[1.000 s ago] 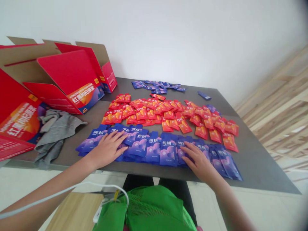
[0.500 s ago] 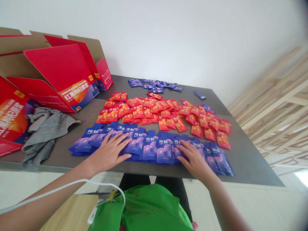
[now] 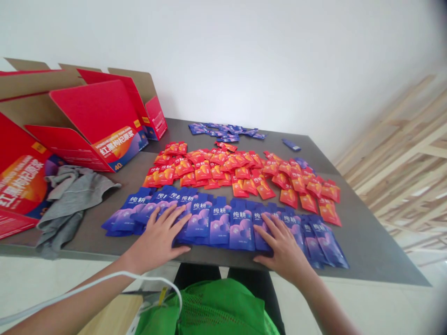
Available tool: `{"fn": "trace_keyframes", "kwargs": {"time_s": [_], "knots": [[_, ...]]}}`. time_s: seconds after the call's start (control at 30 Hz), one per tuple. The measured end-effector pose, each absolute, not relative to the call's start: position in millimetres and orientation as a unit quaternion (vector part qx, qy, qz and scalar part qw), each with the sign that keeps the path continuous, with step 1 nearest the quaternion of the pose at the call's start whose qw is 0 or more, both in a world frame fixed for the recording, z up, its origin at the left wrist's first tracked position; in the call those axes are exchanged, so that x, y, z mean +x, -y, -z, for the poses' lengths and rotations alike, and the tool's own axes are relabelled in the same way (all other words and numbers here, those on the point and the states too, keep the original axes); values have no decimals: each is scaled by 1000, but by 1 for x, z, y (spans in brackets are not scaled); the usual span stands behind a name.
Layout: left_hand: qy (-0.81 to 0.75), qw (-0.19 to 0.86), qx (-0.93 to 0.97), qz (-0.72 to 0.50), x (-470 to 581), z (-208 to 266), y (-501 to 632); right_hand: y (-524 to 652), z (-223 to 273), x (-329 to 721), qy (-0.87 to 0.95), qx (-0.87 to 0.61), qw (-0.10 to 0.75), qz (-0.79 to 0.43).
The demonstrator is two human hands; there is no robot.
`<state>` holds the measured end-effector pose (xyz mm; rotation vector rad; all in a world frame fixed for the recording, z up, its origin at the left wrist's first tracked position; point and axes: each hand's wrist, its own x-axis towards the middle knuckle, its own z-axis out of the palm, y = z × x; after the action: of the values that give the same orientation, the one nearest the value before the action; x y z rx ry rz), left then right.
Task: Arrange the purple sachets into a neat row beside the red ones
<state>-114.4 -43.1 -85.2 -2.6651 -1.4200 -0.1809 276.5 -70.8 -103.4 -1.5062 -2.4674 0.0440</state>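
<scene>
A row of blue-purple pouches (image 3: 240, 228) lies along the near edge of the grey table, overlapping one another. My left hand (image 3: 160, 239) rests on the left part of this row, fingers spread over the pouches and thumb pointing right. On the right part, my right hand (image 3: 281, 244) lies with its fingers apart on top of the pouches. Neither hand grips a pouch. Behind the row is a wide heap of red-orange pouches (image 3: 202, 171), out of reach of both hands' fingertips.
Open red cartons (image 3: 94, 121) stand at the left, with a grey cloth (image 3: 73, 200) before them. More blue pouches (image 3: 228, 131) lie near the wall, and a single blue pouch (image 3: 291, 144) is at the back right. A white cable (image 3: 115, 275) crosses my left forearm.
The whole view has shifted, so the table sits slightly lower in it. Both hands have slid a little toward the table's near edge over the pouches, still flat.
</scene>
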Motion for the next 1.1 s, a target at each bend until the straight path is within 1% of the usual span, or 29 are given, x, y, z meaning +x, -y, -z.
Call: {"fn": "trace_keyframes", "kwargs": {"time_s": [0.13, 0.4, 0.67, 0.8, 0.97, 1.1], "knots": [[476, 59, -874, 80, -113, 93, 37, 62, 110, 277, 853, -508, 116, 20], [500, 40, -860, 96, -104, 95, 11, 31, 106, 281, 861, -500, 92, 13], [518, 49, -852, 62, -100, 90, -12, -1, 103, 279, 854, -513, 87, -7], [509, 49, -858, 45, -97, 85, -1, 1, 100, 278, 854, -513, 79, -13], [443, 40, -891, 89, -52, 91, 28, 5, 103, 275, 857, -507, 92, -2], [464, 18, -879, 110, -17, 97, 26, 2, 108, 275, 858, -504, 101, 9]]}}
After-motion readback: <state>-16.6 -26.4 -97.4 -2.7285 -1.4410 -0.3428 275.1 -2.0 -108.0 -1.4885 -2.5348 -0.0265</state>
